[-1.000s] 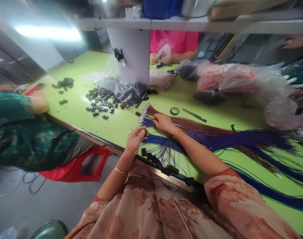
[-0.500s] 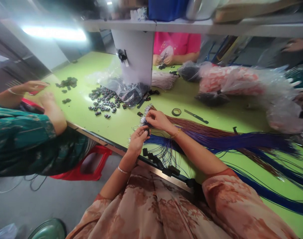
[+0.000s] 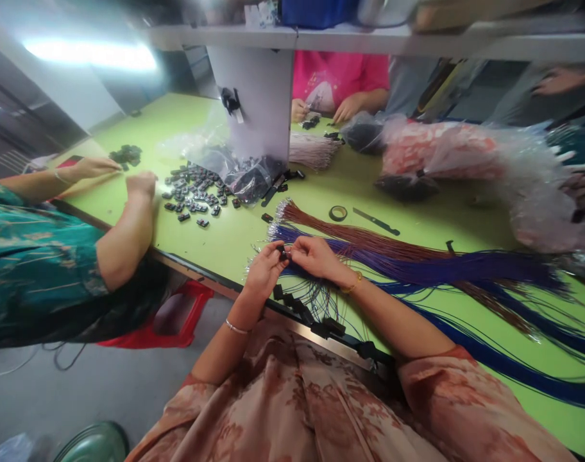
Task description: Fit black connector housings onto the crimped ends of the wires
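Observation:
My left hand is closed, pinching a small black connector housing between thumb and fingers. Right beside it, my right hand has its fingertips pressed together at the connector; a thin wire appears to be in them, mostly hidden. Just beyond my hands lie a bundle of brown wires and a bundle of blue wires, their silvery terminal ends bunched at the left. Below my hands, several black connectors with wires attached sit along the table edge.
Loose black connectors are heaped beside a clear plastic bag. A tape roll and a flat blade lie beyond the wires. Co-workers' arms rest at the left and far side. A shelf crosses above; filled bags stand at right.
My right hand has come down from the silvery wire ends to the connector in my left hand. The co-worker at left has reached farther over the table toward the small black parts.

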